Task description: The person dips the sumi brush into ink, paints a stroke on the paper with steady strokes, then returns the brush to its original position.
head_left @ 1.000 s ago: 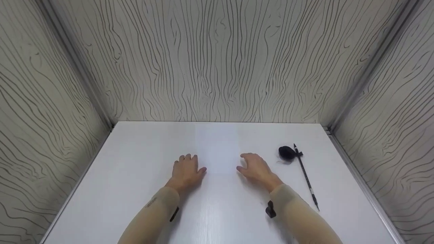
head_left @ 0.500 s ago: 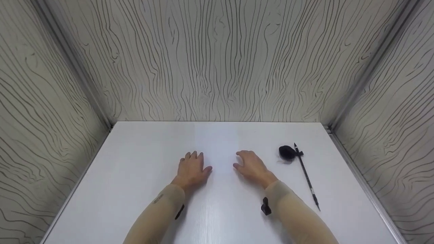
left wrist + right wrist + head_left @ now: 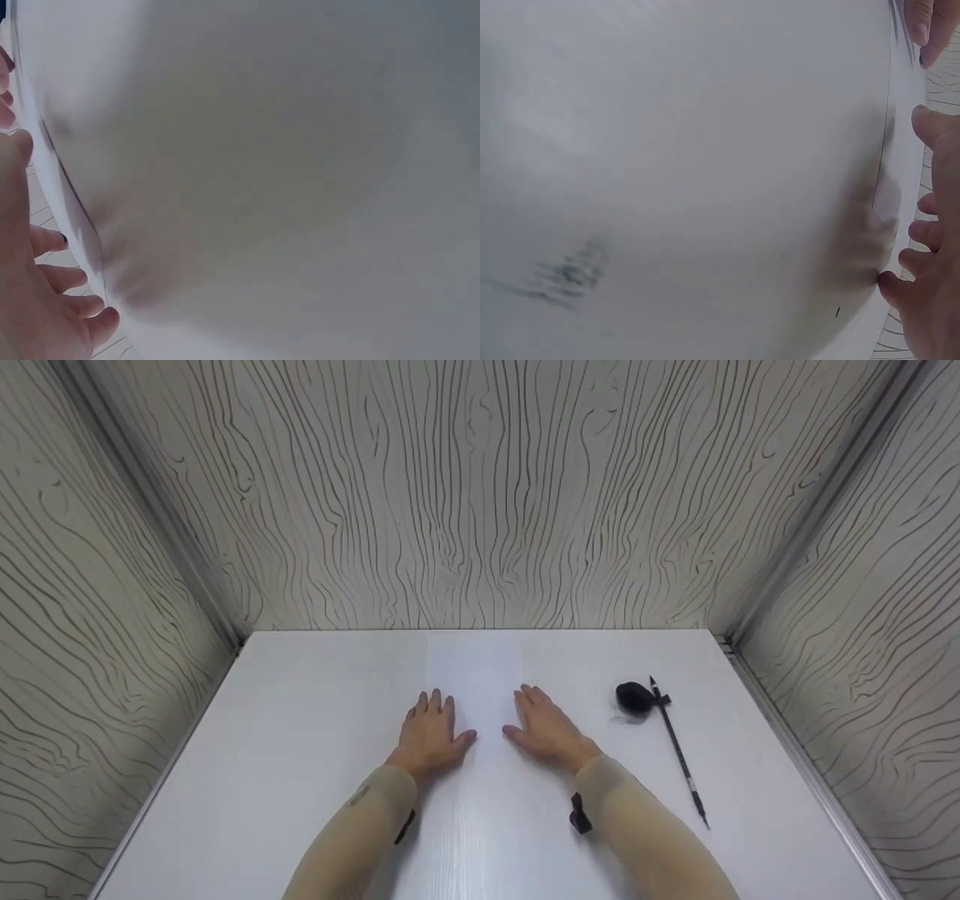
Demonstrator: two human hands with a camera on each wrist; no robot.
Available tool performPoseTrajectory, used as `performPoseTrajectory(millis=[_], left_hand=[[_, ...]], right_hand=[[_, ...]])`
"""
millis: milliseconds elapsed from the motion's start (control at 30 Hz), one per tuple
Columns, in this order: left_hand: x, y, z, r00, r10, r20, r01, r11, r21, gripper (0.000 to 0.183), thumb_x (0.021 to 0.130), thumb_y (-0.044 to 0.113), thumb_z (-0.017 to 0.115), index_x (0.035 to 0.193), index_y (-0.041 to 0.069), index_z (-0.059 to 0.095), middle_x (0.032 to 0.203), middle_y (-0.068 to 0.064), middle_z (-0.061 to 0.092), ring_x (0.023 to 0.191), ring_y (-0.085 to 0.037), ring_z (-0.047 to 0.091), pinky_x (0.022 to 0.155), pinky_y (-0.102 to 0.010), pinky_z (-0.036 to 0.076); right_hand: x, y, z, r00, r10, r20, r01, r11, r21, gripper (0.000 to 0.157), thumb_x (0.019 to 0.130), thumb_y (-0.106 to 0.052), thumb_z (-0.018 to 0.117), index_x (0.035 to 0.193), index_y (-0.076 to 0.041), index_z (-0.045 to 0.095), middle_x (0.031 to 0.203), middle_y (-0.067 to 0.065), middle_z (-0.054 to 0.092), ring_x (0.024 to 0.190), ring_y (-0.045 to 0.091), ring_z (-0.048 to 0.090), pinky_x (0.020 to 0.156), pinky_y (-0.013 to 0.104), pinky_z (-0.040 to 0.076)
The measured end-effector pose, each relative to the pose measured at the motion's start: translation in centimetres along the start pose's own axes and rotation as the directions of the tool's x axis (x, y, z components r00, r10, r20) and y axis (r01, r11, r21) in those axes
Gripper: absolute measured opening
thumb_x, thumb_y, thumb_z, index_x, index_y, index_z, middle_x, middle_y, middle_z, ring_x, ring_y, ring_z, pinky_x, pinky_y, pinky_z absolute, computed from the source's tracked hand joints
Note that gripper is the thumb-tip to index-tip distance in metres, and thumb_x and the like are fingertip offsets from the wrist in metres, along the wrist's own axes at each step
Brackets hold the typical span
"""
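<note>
A pale sheet of paper [image 3: 474,667] lies flat on the white table [image 3: 315,682], reaching toward its back edge. My left hand [image 3: 431,739] is at the sheet's left side, fingers spread and straight, thumb pointing inward over the paper. On the opposite side, my right hand [image 3: 549,729] lies with its fingers extended and its thumb toward the left thumb. Neither hand grips anything. In the left wrist view the left fingers [image 3: 64,277] are near the paper's edge; the right fingers [image 3: 922,234] look similar in the right wrist view.
Right of the right hand sits a round black dish-like object [image 3: 634,699]. Beside it a slim dark writing brush [image 3: 679,750] leans over a small black rest [image 3: 663,700]. Wood-patterned panels [image 3: 480,495] enclose the table's back and sides. Dark smudges [image 3: 568,274] mark the tabletop.
Both hands have moved inward over the sheet and slightly away from me, narrowing the gap between the thumbs. The right fingers have straightened. The brush and black object have stayed put.
</note>
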State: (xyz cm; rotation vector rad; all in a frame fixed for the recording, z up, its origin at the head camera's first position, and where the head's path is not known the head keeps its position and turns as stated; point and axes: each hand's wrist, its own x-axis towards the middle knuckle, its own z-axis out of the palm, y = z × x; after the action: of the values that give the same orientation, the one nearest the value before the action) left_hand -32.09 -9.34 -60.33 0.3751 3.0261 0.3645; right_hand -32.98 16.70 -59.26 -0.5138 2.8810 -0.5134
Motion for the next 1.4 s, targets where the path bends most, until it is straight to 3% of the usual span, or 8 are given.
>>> performPoseTrajectory(millis=[433,867,1400], left_hand=[[-0.2,0.3,0.4,0.997,0.051,0.065,-0.052,0.999,0.012,0.088,0.115,0.063,0.044,0.176,0.002,0.03,0.188,-0.023,0.023,0.177,-0.044,0.021,0.143,-0.058,0.025],[-0.7,-0.1,0.5,0.992,0.094,0.083,-0.098,0.994,0.047,0.086,0.115,0.061,0.042,0.177,0.003,0.03,0.188,-0.024,0.022,0.176,-0.045,0.022,0.143,-0.06,0.026],[-2.2,0.0,0.5,0.989,0.117,0.094,-0.122,0.991,0.051,0.086,0.115,0.062,0.042,0.178,0.006,0.027,0.189,-0.02,0.02,0.178,-0.043,0.019,0.143,-0.059,0.025]], right_hand=[[0.1,-0.5,0.4,0.998,-0.031,0.048,0.035,0.995,-0.089,0.084,0.119,-0.059,0.04,0.178,-0.001,0.023,0.189,0.019,0.019,0.178,0.041,0.016,0.145,0.054,0.019],[-0.4,-0.5,1.1,0.998,-0.04,0.048,0.048,0.985,-0.164,0.081,0.119,-0.056,0.039,0.177,-0.001,0.025,0.189,0.02,0.021,0.177,0.043,0.02,0.144,0.058,0.021],[-2.4,-1.3,1.5,0.998,-0.034,0.043,0.042,0.982,-0.183,0.083,0.119,-0.057,0.041,0.177,0.0,0.025,0.188,0.021,0.021,0.177,0.043,0.021,0.144,0.056,0.024]])
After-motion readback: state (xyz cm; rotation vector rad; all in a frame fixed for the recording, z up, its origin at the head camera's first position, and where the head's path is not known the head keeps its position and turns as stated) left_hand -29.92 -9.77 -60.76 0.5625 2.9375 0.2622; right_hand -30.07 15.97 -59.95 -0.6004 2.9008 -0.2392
